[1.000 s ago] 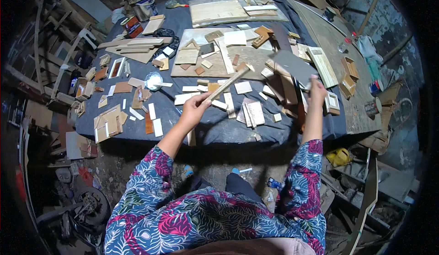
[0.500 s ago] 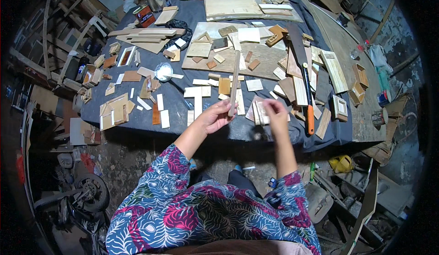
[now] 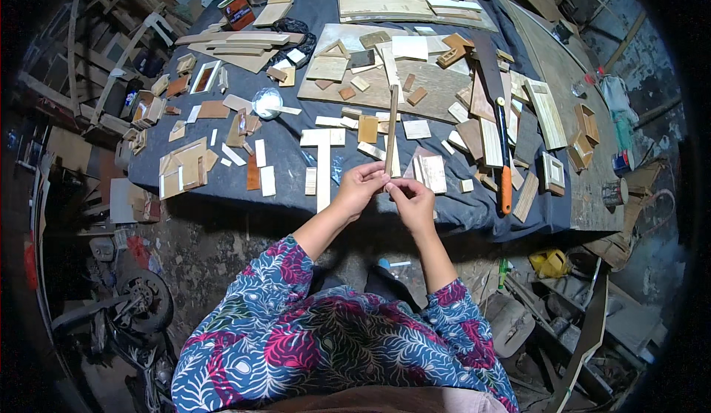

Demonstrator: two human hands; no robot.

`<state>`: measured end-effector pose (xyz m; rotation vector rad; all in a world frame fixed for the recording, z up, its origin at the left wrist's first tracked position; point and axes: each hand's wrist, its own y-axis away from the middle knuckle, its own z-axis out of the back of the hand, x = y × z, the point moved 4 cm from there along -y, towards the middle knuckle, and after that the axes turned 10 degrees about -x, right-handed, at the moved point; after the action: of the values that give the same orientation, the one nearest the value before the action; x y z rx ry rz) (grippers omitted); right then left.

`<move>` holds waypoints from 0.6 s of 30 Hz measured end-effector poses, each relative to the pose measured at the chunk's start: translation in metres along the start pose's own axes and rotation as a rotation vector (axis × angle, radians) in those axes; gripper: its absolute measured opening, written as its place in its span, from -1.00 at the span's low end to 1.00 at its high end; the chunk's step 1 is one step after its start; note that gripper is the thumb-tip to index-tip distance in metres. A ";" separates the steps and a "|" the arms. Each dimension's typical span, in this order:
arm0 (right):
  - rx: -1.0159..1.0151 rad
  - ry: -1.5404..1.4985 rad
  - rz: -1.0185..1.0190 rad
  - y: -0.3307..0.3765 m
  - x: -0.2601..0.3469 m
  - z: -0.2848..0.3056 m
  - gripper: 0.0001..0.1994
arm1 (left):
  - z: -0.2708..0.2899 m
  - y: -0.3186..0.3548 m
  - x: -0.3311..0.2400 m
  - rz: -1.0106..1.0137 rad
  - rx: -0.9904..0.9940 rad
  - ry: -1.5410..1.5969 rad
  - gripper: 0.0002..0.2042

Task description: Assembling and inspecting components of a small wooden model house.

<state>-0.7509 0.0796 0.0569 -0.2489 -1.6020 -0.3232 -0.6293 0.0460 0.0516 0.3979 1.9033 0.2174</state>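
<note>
Head view: left of the saw [image 3: 501, 128], the left hand [image 3: 359, 186] and right hand [image 3: 415, 203] pinch the near end of a wooden strip [image 3: 392, 128]. Seemingly it is being adjusted; the next move likely calls for steadiness.

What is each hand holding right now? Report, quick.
Left hand: closed, holding a wooden stick near its lower end.
Right hand: fingers curled at the stick's lower end; whether they grip it cannot be told.

Left hand [image 3: 361, 189]: frame centre, gripping a wooden stick [image 3: 392, 128]
Right hand [image 3: 413, 203]: frame centre, fingers at its lower end
Saw [image 3: 502, 138]: right of centre
Red can [image 3: 236, 13]: upper left
</note>
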 end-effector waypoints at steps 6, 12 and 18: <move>-0.041 0.043 0.001 0.005 -0.010 0.000 -0.88 | 0.005 -0.001 0.012 -0.032 -0.037 -0.036 -0.69; 0.052 -0.167 -0.264 0.002 -0.032 0.010 -0.86 | 0.003 0.003 0.019 -0.066 -0.103 -0.116 -0.67; -0.166 0.289 0.197 0.001 -0.005 0.026 -0.79 | 0.016 0.012 0.037 -0.047 -0.063 -0.203 -0.66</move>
<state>-0.7743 0.0893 0.0513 -0.4630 -1.2558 -0.3246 -0.6244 0.0701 0.0172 0.3204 1.6999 0.1979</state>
